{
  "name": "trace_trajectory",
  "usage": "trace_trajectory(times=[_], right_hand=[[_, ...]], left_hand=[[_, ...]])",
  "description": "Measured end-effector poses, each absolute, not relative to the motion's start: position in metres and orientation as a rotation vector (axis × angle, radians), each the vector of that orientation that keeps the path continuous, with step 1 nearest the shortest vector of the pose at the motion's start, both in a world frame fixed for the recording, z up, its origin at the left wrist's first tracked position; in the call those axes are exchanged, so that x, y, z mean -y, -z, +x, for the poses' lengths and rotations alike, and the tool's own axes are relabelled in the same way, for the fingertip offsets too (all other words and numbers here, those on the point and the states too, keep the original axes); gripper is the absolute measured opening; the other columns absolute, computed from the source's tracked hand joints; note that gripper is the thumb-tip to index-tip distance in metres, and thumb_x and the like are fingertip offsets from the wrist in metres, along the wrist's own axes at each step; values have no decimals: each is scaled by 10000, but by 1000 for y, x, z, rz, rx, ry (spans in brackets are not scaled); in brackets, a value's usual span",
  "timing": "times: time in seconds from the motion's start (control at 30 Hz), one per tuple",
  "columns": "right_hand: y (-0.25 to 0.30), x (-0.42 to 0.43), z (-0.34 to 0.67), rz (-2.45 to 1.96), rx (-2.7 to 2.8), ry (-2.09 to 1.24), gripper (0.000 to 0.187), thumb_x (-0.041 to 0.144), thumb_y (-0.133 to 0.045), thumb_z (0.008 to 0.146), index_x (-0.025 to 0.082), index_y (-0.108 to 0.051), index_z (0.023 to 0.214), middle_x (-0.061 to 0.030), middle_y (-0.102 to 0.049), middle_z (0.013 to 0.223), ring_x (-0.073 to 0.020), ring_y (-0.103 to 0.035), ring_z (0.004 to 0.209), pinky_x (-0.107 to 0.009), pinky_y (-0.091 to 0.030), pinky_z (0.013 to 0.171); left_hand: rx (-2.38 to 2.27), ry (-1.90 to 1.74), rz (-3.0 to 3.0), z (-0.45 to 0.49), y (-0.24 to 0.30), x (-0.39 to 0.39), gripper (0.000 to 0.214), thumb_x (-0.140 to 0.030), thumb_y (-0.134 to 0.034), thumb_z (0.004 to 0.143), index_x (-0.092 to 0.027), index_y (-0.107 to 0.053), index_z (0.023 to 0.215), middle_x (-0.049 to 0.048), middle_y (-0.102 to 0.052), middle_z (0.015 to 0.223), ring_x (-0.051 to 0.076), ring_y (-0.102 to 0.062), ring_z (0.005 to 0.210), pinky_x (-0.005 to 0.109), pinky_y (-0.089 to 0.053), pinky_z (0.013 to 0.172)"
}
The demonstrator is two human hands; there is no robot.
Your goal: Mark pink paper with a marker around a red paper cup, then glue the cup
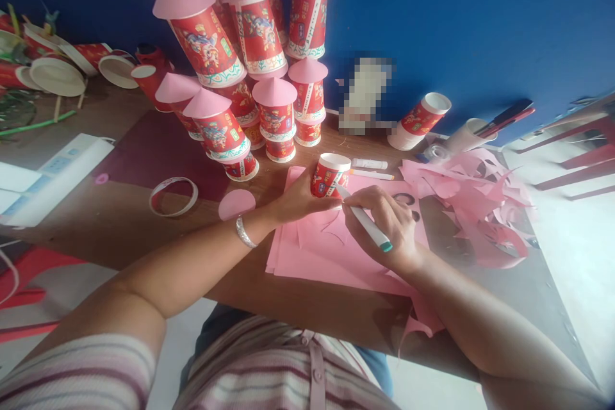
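My left hand [300,202] is wrapped round a small red paper cup [329,176] with a white rim, its thumb stretched along the lower edge. A white marker with a green end [368,225] is pinched in my right hand [387,224], its tip close to the cup's lower part; whether it touches cannot be made out. Beneath both hands lie pink paper sheets [317,256]. Just behind the cup rest a white marker [369,164] and an orange-and-white marker [372,174]. Scissors [406,198] lie partly hidden behind my right hand.
Several stacked red cups with pink cone tops [273,102] stand at the back. Pink paper scraps [485,205] cover the right side, near a pen holder [468,134] and stacked cups [425,115]. A cut cup ring [173,196] and pink disc [237,205] lie left.
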State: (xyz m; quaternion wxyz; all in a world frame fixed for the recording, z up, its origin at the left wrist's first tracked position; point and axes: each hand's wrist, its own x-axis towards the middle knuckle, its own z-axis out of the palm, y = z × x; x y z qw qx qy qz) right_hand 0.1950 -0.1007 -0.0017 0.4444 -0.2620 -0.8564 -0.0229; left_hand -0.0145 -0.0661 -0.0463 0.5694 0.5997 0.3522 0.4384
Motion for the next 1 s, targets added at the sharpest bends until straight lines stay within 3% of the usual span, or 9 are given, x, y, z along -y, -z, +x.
trace_trajectory(times=[0.17,1.0], right_hand=[[1,103,194,-636,2140,43,252,35,-603,1016,238,-618,1165,14,-753,887,-143,-735,716,-263,-557,585],[-2,101,196,-744,2057,180,207,49,-644,997,248,-636,1054,38,-741,826,-137,-724,672,-265,-538,592]], left_hand=[[-791,-984,1386,-16,44,66,685,-560,-971,772,-187,-582,1195,30,-667,958,203,-651,901,355,-563,819],[-888,-1021,1333,-12,47,69,744,-442,-1006,732,-214,-542,1267,43,-689,1086,229,-674,1028,387,-564,899]])
